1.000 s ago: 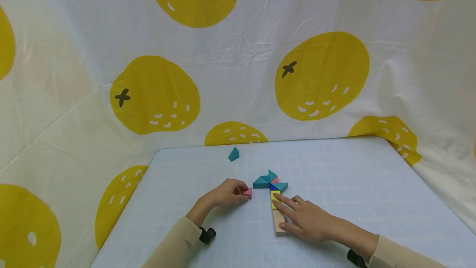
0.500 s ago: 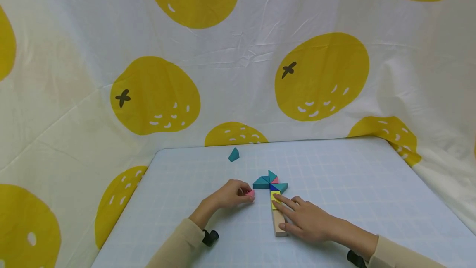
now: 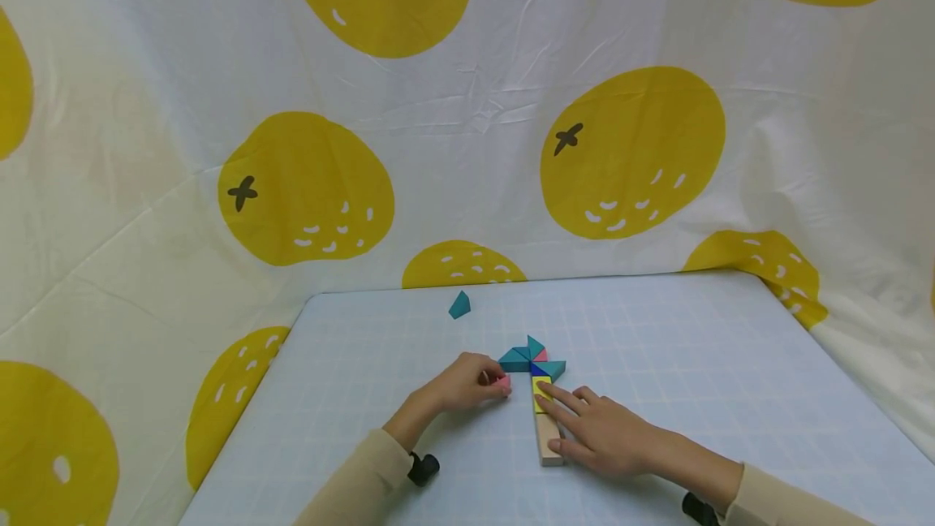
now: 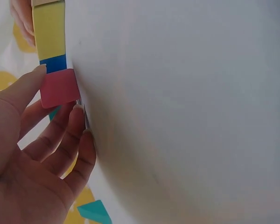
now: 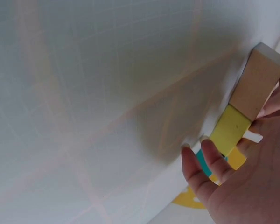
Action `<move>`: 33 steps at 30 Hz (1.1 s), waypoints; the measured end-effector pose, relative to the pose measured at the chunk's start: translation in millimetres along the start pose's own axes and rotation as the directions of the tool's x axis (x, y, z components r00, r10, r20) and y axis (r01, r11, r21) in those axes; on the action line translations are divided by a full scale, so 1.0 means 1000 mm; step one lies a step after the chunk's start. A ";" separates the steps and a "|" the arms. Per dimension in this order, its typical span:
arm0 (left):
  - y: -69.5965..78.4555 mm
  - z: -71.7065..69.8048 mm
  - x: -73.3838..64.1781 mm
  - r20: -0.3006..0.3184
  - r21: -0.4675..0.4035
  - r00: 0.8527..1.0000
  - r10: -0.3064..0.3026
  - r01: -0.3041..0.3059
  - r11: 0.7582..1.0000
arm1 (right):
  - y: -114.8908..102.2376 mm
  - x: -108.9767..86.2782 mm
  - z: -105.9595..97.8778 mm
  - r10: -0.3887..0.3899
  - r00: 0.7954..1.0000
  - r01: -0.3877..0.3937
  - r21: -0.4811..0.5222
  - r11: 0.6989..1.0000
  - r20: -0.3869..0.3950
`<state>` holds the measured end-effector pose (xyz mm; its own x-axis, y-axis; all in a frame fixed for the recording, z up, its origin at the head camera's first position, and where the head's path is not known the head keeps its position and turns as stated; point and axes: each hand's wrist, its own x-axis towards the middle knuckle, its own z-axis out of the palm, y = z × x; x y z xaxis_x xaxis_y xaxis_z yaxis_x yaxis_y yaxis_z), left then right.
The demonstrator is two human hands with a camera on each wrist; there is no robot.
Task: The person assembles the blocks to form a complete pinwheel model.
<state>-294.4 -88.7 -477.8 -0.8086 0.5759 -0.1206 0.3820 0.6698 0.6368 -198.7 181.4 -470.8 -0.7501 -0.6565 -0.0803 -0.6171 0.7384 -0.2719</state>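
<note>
In the head view my left hand [image 3: 466, 382] pinches a pink triangular block [image 4: 59, 88] between thumb and fingertips, just left of a pinwheel of blocks lying on the table. Teal triangular blocks [image 3: 515, 360] form most of the pinwheel, together with another pink triangle [image 3: 541, 355] and a dark blue triangle [image 3: 538, 370]. A yellow block [image 3: 541, 405] and a plain wooden block [image 3: 548, 438] run in a line below it. My right hand [image 3: 617, 431] rests on this stem, fingers extended onto the yellow block, thumb at the wooden one.
A loose teal block [image 3: 459, 305] lies toward the back of the table [image 3: 657, 331]. Behind the table's far edge hangs a white cloth [image 3: 467, 144] with large yellow fruit prints. Small black wrist cameras [image 3: 424, 469] sit at both sleeves.
My left hand has moved right with the pink triangular block, closer to the pinwheel and stem. The right hand has stayed in place on the stem.
</note>
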 end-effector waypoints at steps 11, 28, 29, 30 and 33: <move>0.005 0.004 0.003 -0.006 0.050 1.000 0.012 -0.012 0.999 | -0.002 0.000 -0.002 -0.001 1.000 0.001 0.005 1.000 0.006; 0.006 0.004 0.000 0.049 0.011 0.998 0.049 -0.049 0.999 | -0.001 -0.001 -0.001 -0.020 1.000 0.020 0.002 1.000 -0.001; 0.005 0.004 -0.001 0.051 0.011 0.997 0.052 -0.053 0.999 | -0.001 0.000 -0.001 -0.015 1.000 0.015 0.003 1.000 0.004; 0.005 0.004 -0.002 0.051 0.014 0.997 0.057 -0.058 0.998 | -0.001 0.000 -0.001 -0.011 1.000 0.011 0.005 1.000 0.007; 0.003 0.002 -0.003 0.043 0.049 0.996 0.074 -0.077 0.996 | -0.001 0.000 -0.002 0.011 1.000 -0.011 0.012 1.000 0.021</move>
<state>-290.4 -87.2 -476.7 -0.7577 0.6439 -0.1058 0.4644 0.6461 0.6058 -198.7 180.5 -468.3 -0.7518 -0.6512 -0.1034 -0.6057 0.7440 -0.2820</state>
